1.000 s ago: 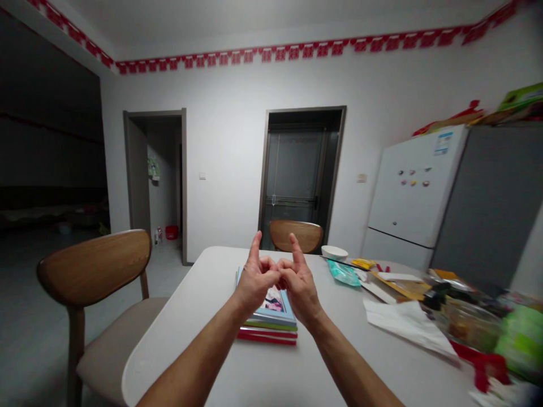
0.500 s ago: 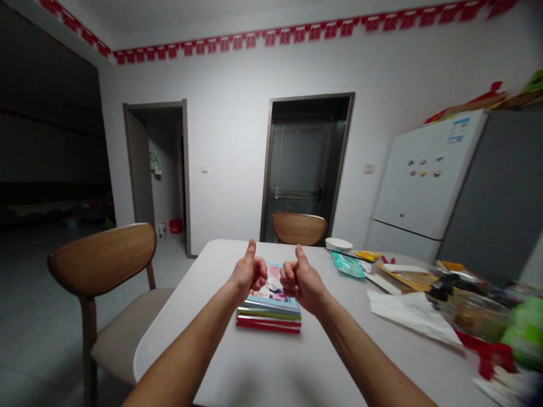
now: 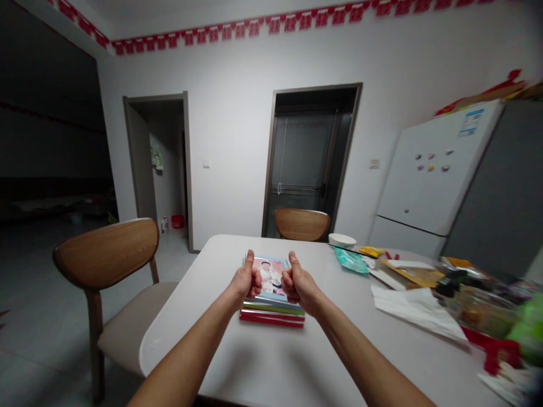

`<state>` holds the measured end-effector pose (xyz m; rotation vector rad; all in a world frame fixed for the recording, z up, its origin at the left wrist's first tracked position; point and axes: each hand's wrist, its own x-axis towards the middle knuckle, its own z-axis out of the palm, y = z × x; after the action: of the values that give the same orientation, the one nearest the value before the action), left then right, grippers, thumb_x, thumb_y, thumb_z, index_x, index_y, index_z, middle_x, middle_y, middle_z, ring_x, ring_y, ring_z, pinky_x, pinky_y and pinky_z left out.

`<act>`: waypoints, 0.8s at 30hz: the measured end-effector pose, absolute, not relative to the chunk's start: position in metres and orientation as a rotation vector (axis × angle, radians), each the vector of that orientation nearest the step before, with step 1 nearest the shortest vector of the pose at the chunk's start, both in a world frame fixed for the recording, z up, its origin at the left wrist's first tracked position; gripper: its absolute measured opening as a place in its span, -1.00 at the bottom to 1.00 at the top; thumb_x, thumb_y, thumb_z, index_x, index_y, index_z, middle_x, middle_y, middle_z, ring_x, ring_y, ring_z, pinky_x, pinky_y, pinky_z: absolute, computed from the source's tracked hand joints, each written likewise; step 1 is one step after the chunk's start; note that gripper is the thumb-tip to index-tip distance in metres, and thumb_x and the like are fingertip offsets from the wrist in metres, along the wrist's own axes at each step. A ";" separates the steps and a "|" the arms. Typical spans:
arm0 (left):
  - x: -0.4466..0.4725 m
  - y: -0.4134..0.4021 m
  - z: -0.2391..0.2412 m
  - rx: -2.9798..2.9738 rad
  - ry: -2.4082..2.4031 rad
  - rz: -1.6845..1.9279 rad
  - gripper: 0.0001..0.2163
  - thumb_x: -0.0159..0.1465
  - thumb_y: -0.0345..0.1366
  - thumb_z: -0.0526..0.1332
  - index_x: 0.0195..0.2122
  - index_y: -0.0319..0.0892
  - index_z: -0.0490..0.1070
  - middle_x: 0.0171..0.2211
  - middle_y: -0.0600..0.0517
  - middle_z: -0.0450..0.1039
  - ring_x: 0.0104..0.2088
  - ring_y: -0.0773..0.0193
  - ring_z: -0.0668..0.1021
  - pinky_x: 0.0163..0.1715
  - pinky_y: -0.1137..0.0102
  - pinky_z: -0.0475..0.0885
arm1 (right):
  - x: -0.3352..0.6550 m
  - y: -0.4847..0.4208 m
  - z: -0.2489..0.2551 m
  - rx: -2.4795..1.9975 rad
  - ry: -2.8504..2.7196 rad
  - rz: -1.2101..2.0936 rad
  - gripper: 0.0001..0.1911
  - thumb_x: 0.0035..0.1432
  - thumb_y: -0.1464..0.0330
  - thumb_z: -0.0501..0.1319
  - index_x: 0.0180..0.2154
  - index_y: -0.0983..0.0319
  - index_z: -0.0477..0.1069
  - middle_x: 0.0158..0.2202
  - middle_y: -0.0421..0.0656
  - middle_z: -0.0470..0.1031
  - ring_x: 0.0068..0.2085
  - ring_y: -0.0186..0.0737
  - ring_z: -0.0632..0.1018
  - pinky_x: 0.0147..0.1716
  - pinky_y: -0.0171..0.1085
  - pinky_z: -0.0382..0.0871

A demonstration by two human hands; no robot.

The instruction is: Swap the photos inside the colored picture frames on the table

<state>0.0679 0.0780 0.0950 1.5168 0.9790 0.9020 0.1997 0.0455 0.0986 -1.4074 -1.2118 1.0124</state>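
My left hand and my right hand are held out side by side above a white table, each curled into a fist with the thumb pointing up. Nothing is in either hand. Just beyond and under them lies a stack of thin books with a light blue cover showing a person on top, and green and red covers beneath. The fists hover over the stack's near edge; whether they touch it I cannot tell.
A wooden chair stands at the table's left, another chair at the far end. On the table's right lie a white bowl, a teal packet, a paper sheet and jars. A white fridge stands behind.
A second ago my index fingers pointed up with knuckles together; now both hands are fists with thumbs up, lower and slightly farther out over the books. The camera view tilted a little.
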 end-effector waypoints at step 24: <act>0.073 0.024 0.058 1.635 0.803 1.048 -0.54 0.08 -0.27 0.19 0.01 -0.20 0.15 -0.09 -0.09 0.36 -0.08 0.17 0.39 -0.13 0.34 0.28 | 0.203 -0.043 0.096 -1.295 -1.079 0.394 -0.45 -0.15 0.26 0.17 -0.03 0.20 0.23 -0.22 -0.13 0.45 -0.29 -0.20 0.47 -0.33 -0.27 0.38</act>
<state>0.0730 0.0236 0.0579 1.6355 0.8032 1.0480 0.2035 -0.0430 0.0957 -1.2945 -1.0786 0.3940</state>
